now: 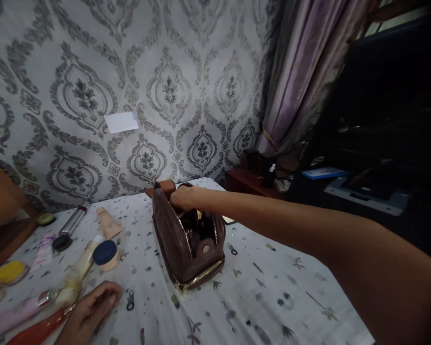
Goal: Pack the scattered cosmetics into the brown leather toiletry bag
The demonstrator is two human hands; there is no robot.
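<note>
A dark brown handbag (168, 244) with gold zips stands unzipped on the patterned cloth, its dark inside partly showing. My right hand (187, 197) reaches across to the far end of the bag's opening. Its fingers are curled down against the brown material there, and their tips are hidden. On the cloth at lower left rests my left hand (91, 309), loosely bent with the thumb apart and nothing in it. Right beside it lie a red tube (39, 330) and a pale yellow tube (82, 261). A round jar with a dark blue lid (106, 252) stands just beyond it.
More cosmetics lie at left: a beige tube (108, 223), a pink tube (17, 310), a yellow-lidded jar (10, 272) and a clear cylinder (73, 221). Patterned wallpaper (168, 62) backs the table. At right are a purple curtain (294, 72) and a blue-edged object (325, 173).
</note>
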